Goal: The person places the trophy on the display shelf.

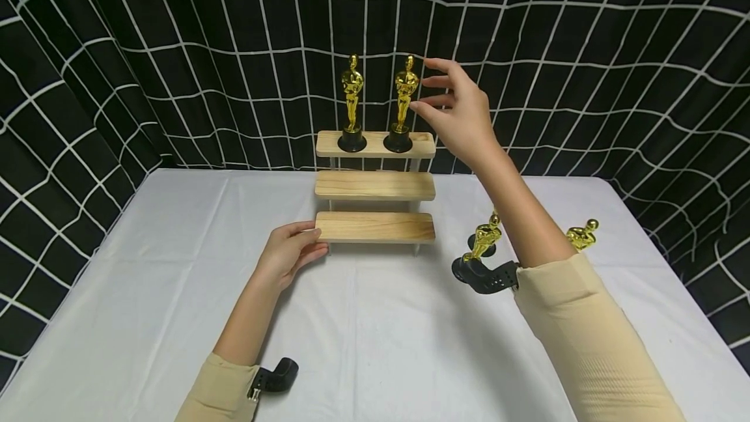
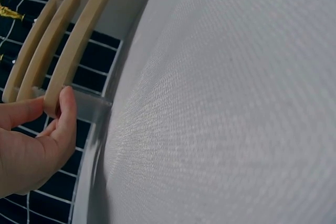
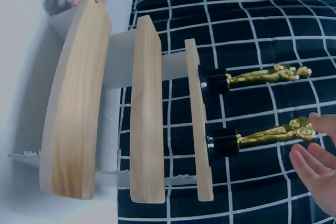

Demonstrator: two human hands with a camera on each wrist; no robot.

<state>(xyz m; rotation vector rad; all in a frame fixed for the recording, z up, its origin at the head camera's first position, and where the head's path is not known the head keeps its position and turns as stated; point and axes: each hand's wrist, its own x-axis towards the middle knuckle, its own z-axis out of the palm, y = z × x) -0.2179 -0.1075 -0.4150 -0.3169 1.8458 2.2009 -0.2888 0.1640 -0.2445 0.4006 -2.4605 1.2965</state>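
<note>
A wooden three-step display shelf (image 1: 375,185) stands at the back of the white table. Two gold statuettes on round black bases occupy its top step: a left statuette (image 1: 353,90) and a right statuette (image 1: 405,91), both upright. Beside the right one is my right hand (image 1: 463,109), thumb and fingers spread apart; in the right wrist view its fingertips (image 3: 296,156) come right up to the figure's head and shoulders. My left hand (image 1: 287,251) pinches the left end of the lowest step (image 2: 79,45) between thumb and fingers.
On the table to the right, a gold statuette (image 1: 485,238) is partly covered by the right wrist's black camera strap (image 1: 489,279), with another black base behind it. Farther right, one more statuette (image 1: 582,234) shows past the forearm. A black curtain (image 1: 263,31) with white grid lines hangs behind.
</note>
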